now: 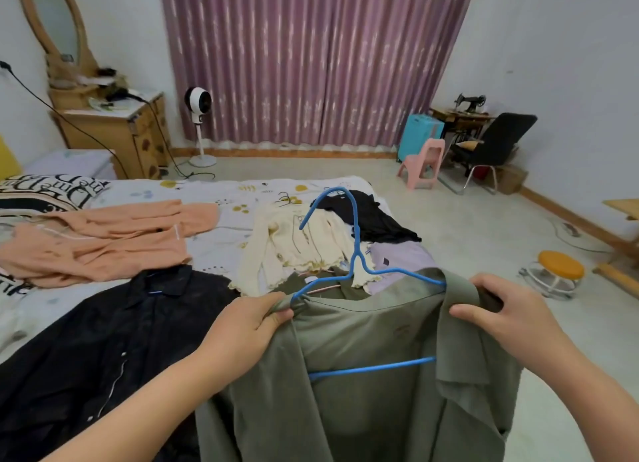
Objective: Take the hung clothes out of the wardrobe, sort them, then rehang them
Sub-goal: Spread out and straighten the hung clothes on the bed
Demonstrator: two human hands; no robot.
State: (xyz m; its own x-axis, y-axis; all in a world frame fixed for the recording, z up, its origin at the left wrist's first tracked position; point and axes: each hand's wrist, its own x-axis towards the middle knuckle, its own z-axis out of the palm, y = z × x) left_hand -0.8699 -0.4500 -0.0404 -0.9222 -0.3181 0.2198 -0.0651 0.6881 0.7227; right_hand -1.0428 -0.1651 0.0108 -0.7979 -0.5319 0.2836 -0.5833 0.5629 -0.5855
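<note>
Two hands hold one olive-green shirt (363,375) up in front of the person, at the near edge of the bed (221,230). The shirt hangs on a blue hanger (356,264) of thin coated wire; its hook points up and away from the person, curling to the left, and its crossbar (371,369) runs left to right, tilted slightly up on the right. The shirt's long axis drops straight down out of view, and its fabric looks smooth and matte, with a flat collar folded over at the right shoulder.

The left hand (242,333) pinches the left shoulder seam between curled fingers and thumb, right where the hanger's arm ends. The right hand (511,314) has its fingers curled over the collar and right shoulder, thumb pointing inward along the cloth.

Several other garments lie flat on the bed's pale printed sheet. A cream ribbed cardigan (304,244) with frilled hems lies just beyond the hanger, touching a crumpled black top (370,216) and a lilac piece (404,257). A peach garment (103,240) spreads to the left, and a black buttoned shirt (103,351) lies beside the left forearm. Purple pleated curtains (311,60) cover the far wall.
</note>
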